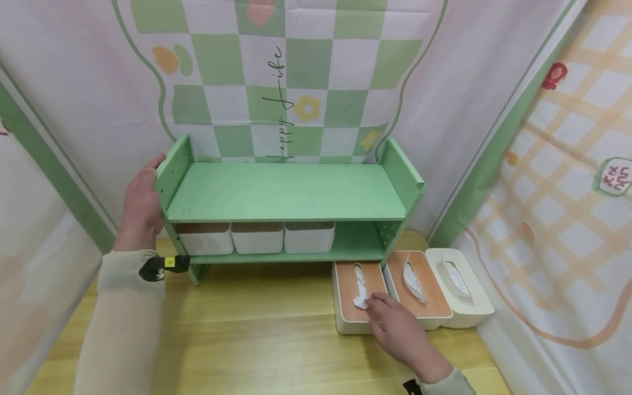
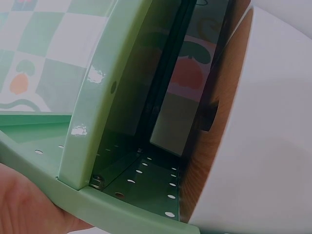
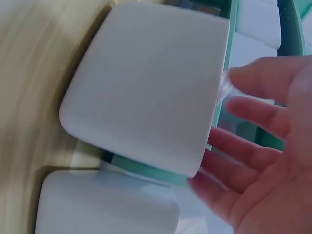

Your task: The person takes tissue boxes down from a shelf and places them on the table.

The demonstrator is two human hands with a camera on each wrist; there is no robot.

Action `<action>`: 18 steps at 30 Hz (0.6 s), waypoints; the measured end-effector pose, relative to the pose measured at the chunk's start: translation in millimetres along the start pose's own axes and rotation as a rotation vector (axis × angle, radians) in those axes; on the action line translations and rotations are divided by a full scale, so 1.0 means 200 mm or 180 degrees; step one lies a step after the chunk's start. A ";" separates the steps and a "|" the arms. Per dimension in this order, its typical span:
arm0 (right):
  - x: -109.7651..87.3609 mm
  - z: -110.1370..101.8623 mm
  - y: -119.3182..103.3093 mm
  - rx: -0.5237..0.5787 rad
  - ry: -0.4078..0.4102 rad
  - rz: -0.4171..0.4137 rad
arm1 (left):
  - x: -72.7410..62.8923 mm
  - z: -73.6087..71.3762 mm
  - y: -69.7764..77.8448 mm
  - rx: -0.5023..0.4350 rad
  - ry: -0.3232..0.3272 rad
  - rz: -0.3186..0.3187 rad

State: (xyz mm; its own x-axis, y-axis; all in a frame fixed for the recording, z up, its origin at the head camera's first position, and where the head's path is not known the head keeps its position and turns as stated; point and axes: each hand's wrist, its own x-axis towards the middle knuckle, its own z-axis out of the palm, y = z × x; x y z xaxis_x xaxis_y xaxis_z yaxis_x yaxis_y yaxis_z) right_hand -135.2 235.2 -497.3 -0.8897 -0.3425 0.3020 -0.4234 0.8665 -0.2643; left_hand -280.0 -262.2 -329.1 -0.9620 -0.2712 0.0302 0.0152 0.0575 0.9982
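My left hand (image 1: 142, 206) rests against the outer side of the left end panel of a green two-tier shelf (image 1: 291, 189). In the left wrist view, part of that hand (image 2: 34, 204) shows beside the green panel edge. Over the front of a wood-topped white tissue box (image 1: 348, 307), my right hand (image 1: 397, 329) has its fingertips close to the loose end of a tissue (image 1: 361, 291). From the right wrist, the thumb and spread fingers (image 3: 248, 148) show at the top edge of the white box (image 3: 146, 87), the thumb tip right by the tissue.
Three white boxes (image 1: 258, 238) stand in a row on the lower shelf tier. Right of the nearest floor box are another wood-topped tissue box (image 1: 434, 296) and an all-white one (image 1: 476, 307). Patterned curtains (image 1: 553, 230) hang behind and at both sides of the wooden floor (image 1: 257, 340).
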 end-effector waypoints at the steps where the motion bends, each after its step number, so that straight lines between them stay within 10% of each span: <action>1: 0.00 -0.01 0.01 0.0069 0.0071 0.0033 | 0.00 0.00 0.00 0.0006 0.0005 -0.0004; 11: 0.21 -0.37 0.20 0.1409 0.1013 0.0994 | 0.00 0.00 0.00 -0.0020 -0.0004 -0.0042; 18: 0.48 -0.62 0.28 0.2524 0.1301 0.0700 | 0.00 0.00 0.00 -0.0008 0.0012 -0.0073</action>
State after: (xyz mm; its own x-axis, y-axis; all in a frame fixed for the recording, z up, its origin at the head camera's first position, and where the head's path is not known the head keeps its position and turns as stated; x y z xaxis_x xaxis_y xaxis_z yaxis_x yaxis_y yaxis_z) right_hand -222.5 295.5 -370.5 -0.8982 0.0864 0.4309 -0.3794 0.3424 -0.8595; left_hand -280.4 -262.9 -329.0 -0.9611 -0.2760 0.0074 -0.0063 0.0487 0.9988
